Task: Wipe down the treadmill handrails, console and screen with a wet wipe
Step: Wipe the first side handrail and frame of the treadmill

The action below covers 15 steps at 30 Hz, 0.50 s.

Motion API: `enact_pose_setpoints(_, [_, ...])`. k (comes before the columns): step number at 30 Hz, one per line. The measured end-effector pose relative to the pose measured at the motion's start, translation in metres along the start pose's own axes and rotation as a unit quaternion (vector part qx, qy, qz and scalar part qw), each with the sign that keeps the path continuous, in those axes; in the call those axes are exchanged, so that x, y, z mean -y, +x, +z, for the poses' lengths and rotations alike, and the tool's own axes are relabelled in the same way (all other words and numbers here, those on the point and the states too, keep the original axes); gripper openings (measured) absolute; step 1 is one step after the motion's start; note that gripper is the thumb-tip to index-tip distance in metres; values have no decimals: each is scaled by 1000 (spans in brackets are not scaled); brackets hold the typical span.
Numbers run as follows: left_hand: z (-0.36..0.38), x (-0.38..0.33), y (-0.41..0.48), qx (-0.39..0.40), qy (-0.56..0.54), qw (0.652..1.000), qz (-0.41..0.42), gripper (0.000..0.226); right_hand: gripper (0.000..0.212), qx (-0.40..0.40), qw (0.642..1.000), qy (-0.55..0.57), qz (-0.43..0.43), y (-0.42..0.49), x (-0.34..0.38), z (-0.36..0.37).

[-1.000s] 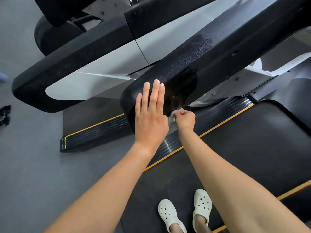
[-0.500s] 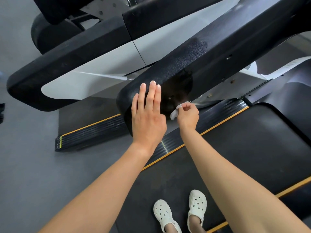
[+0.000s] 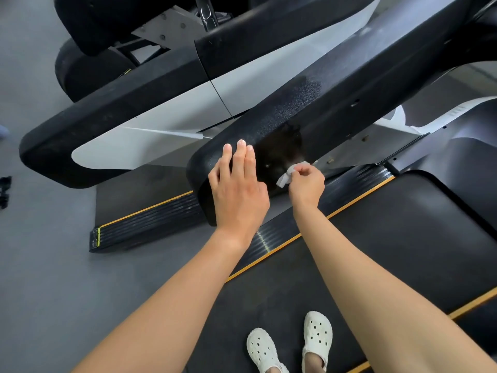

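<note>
1. At the far left lies grey floor (image 3: 40, 265), and above it the black-and-white neighbouring machine's arm (image 3: 113, 122), which is no part of the present wiping.
2. The left hand (image 3: 238, 192) lies flat on the rounded near end of the treadmill's handrail (image 3: 336, 92). Its fingers (image 3: 241, 154) are straight and close together, and it grips nothing. It appears to steady the person rather than to clean.
3. Just right of those fingers, on the handrail's inner face, a dark damp patch (image 3: 282, 150) shows where the surface looks freshly wetted. The pebbled top farther up the rail looks drier.
4. The wet wipe (image 3: 285, 176), bunched small and white, sits at the lower edge of that patch. It is touching the handrail's inner face or very nearly so.
5. The right hand (image 3: 308, 184) pinches the wipe between thumb and curled fingers, just beside the left hand but apart from it.
6. Below and to the right run the yellow-striped side rail (image 3: 282, 238) and the black belt (image 3: 403, 251), where the person stands in white clogs (image 3: 317, 335).
7. Judged from this, the handrail step is in hand and only its near end is treated. The console and screen are out of view.
8. The next move probably calls for pressing the wipe flat and drawing it up along the inner face and the top. A small wad covers little, so opening it out would help.
</note>
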<state>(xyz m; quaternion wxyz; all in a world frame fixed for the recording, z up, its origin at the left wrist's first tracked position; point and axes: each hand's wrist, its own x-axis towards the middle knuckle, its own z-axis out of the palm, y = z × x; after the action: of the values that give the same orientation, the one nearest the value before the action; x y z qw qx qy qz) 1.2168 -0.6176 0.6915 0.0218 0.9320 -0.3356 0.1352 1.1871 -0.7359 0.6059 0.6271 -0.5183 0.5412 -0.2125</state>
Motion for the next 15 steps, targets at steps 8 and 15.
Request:
enact_pose_setpoints(8, [-4,-5,12,-31,-14,999,10,62,21,-25,994,71,-76,-10,22,-12])
enact_pose_setpoints(15, [6,-5,20,-30,-2,996,83,78,8,-25,998,15,-53,4,-10,-3])
